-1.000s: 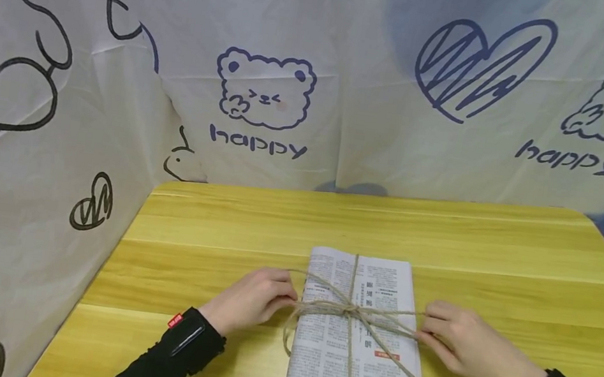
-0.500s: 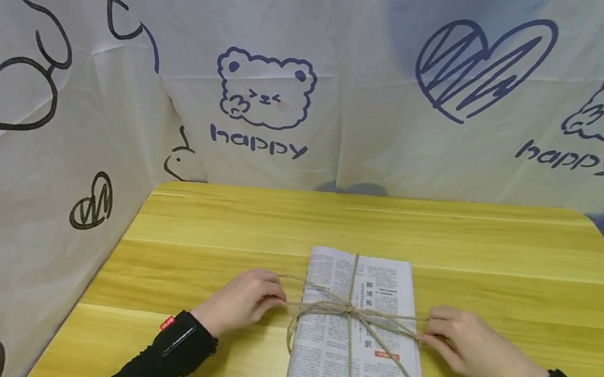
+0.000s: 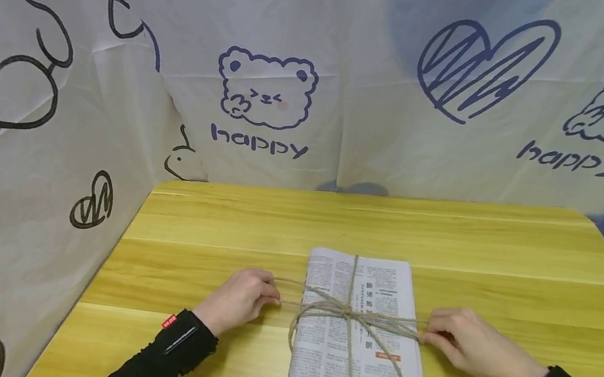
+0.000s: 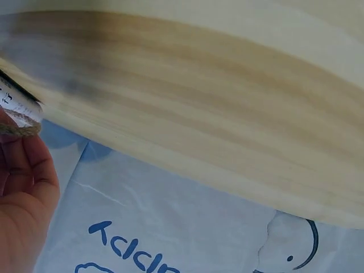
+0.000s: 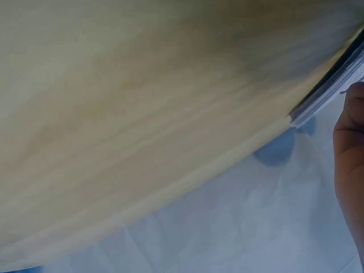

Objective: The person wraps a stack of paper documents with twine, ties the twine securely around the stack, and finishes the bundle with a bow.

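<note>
Indoors | yellow wooden table (image 3: pixel 446 234) | white "happy" cartoon backdrop (image 3: pixel 355 60)

Newspaper bundle (image 3: pixel 360 351) near end cut off.

1. We see the left hand (image 3: pixel 237 298) drawn farther out from the newspaper bundle (image 3: pixel 359 338), pulling its twine (image 3: pixel 348 313) end taut.
2. The right hand (image 3: pixel 468 344) has edged outward from the bundle too.
3. The twine loops over the bundle have shrunk and flattened toward the knot.
</note>
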`<state>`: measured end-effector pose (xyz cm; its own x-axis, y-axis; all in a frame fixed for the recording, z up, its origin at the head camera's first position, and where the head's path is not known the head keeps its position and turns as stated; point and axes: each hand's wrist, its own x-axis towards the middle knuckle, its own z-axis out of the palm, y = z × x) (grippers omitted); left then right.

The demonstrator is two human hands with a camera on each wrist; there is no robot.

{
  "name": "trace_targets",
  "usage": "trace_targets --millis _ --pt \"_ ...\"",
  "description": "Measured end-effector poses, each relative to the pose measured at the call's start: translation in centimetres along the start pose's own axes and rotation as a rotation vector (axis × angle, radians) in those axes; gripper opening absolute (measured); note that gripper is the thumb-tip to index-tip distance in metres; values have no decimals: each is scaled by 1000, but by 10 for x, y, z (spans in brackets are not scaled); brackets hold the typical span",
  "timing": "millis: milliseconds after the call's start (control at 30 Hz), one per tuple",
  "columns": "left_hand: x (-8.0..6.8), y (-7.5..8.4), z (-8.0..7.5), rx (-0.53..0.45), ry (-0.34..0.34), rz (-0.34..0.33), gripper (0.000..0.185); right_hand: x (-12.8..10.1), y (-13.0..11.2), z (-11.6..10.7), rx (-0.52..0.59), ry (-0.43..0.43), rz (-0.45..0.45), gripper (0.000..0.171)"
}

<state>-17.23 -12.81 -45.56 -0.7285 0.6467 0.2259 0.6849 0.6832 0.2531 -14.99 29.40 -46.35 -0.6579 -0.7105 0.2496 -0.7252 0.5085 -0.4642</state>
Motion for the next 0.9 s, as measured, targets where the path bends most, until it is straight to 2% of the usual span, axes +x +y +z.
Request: trace_targets --millis 367,500,667,767,833,900 --pt "-3 -2 3 25 0 -12 3 0 5 3 37 23 -11 22" --pt "-1 -2 2 23 8 -5 3 2 5 1 48 16 18 21" --pt "1 -1 -1 -9 -10 -22 6 0 4 -9 178 -9 87 20" --pt "1 -2 -12 -30 -8 -43 12 -3 3 -19 247 73 96 20" --pt "0 -4 -24 -9 12 -60 17 -3 0 -27 241 153 115 25" --pt "-2 -7 -37 38 53 -71 22 -2 -4 -35 188 229 128 30"
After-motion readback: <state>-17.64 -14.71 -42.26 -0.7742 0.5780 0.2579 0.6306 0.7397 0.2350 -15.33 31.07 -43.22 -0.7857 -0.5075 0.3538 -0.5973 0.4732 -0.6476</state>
